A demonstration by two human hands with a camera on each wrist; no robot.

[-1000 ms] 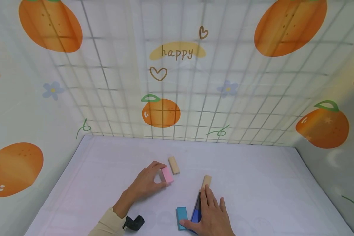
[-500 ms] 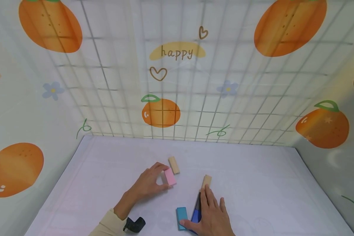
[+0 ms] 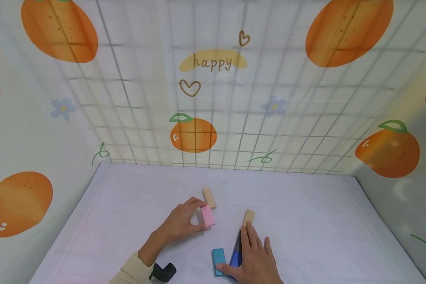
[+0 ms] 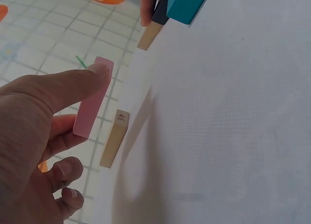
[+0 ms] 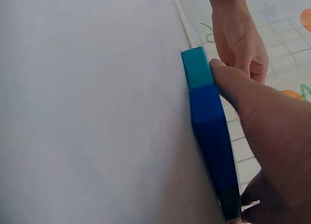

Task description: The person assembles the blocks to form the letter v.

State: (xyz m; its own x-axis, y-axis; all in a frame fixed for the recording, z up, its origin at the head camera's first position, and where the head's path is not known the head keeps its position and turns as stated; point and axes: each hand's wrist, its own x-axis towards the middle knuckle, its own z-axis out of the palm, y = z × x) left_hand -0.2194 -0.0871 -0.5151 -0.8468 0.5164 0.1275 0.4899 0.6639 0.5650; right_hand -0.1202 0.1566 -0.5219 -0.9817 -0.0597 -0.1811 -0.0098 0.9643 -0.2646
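Note:
A pink block [image 3: 208, 215] is pinched by its two ends between the thumb and a finger of my left hand [image 3: 181, 221]. In the left wrist view this pink block [image 4: 94, 100] appears raised off the table, with shadows on the cloth. My right hand [image 3: 258, 254] lies over a group of blocks, its fingers fairly straight. Its fingertips touch a plain wooden block [image 3: 249, 216], and its thumb rests on a teal block [image 3: 218, 258]. Between those show a black block [image 3: 238, 241] and a blue block [image 3: 236, 259], partly covered by the hand.
Another wooden block [image 3: 209, 198], with a number on its end, lies just beyond the pink one. The white table [image 3: 316, 221] meets a patterned cloth backdrop [image 3: 142, 118] at the back and sides. A black strap-mounted device [image 3: 164, 272] sits at the left wrist.
My left hand has moved slightly right and toward the front with the pink block. The right hand and the blocks under it have stayed put.

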